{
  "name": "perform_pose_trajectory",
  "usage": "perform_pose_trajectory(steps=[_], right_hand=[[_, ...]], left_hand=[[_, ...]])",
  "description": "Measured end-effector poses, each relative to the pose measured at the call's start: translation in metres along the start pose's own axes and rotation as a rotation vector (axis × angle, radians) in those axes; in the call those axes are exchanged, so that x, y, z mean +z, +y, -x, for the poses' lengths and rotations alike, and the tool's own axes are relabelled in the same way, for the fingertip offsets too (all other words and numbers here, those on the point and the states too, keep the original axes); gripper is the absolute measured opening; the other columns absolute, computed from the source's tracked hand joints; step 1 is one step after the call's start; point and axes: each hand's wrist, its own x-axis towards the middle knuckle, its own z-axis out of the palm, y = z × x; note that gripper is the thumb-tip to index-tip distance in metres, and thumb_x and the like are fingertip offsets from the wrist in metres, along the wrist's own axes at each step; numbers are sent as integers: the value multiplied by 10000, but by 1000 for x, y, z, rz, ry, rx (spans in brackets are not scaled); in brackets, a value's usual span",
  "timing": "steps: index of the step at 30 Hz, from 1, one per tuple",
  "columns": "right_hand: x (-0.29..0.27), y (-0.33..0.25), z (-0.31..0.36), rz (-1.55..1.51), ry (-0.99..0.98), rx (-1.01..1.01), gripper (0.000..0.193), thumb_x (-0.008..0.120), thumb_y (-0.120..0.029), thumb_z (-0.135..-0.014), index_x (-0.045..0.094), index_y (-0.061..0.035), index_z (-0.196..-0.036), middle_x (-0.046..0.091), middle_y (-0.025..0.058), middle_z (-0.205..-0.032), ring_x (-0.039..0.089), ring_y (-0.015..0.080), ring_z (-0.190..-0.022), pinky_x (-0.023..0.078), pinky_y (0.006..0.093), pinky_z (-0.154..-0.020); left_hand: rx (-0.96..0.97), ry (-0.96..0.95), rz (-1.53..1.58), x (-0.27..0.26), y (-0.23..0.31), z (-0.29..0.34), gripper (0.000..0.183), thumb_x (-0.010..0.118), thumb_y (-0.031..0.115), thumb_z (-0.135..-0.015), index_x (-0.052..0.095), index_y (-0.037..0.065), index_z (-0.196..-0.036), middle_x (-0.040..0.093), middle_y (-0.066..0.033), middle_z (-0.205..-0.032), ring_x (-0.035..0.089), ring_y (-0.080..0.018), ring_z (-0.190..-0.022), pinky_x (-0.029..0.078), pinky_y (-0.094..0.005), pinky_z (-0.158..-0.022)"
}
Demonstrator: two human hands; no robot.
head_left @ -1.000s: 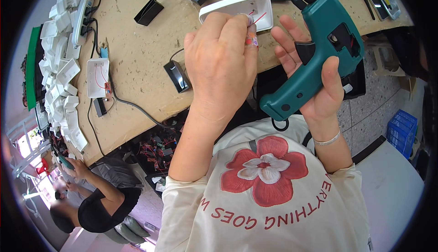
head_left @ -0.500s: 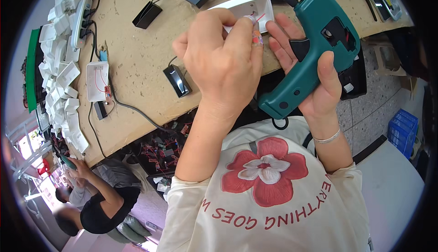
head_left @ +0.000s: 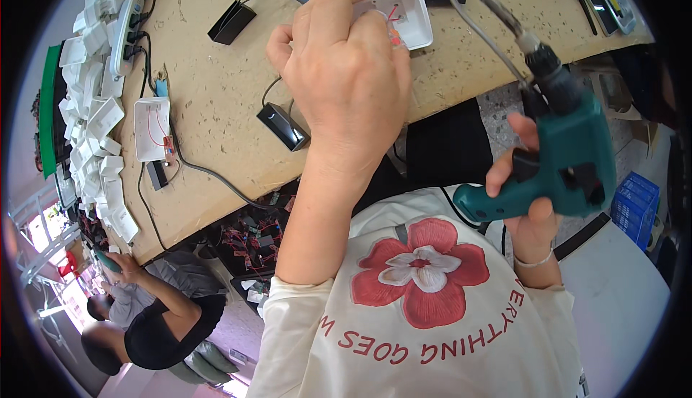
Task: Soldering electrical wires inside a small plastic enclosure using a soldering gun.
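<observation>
While reaching over a worn tan workbench [head_left: 216,81], gripping a dark-green plastic pistol-shaped tool [head_left: 577,153] with long metal rods [head_left: 497,9] just outside the near edge, right hand [head_left: 533,228] clamped around its handle. Curling the left hand [head_left: 342,73] over the left end of a white rectangular plastic box [head_left: 418,29], set in from the near edge; fingertips hidden, impossible to tell whether pinched together. With a glossy black rectangular block [head_left: 284,128] near that edge, left of the wrist, and thin red wires [head_left: 393,13] inside the box.
</observation>
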Motion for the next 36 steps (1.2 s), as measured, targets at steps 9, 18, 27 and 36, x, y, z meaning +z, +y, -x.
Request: perform_pose_trajectory(steps=[9, 18, 27, 36], right_hand=[[-9, -1, 26, 55, 21, 37, 807, 740, -450, -672, 412, 19, -1241, 500, 175, -1231, 590, 139, -752, 502, 224, -597], [-11, -4, 30, 61, -20, 35, 788, 752, -432, -658, 428, 14, -1221, 522, 165, -1181, 592, 145, -766, 502, 232, -618], [-6, -7, 34, 164, -20, 104, 745, 722, -438, -728, 460, 60, -1216, 596, 64, -899, 558, 117, -797, 452, 231, -691], [-4, -2, 37, 351, -36, 143, 722, 695, -455, -747, 450, 44, -1209, 551, 118, -1121, 554, 113, -735, 455, 232, -638]], left_hand=[[-87, -211, 146, -19, -1, -16, 175, 621, 56, -651, 670, -21, -801, 625, -73, -1029, 580, -242, -898, 432, -339, -800], [-410, -640, 529, -50, -2, -52, 165, 626, 35, -642, 631, -16, -799, 591, -127, -958, 547, -281, -917, 389, -384, -824], [18, -103, 168, -6, -5, 1, 215, 665, 53, -616, 639, -35, -811, 604, -119, -1009, 592, -263, -889, 451, -344, -816], [26, -134, 132, -13, 4, -11, 104, 621, 8, -626, 593, -21, -722, 581, -124, -925, 542, -285, -871, 394, -378, -778]])
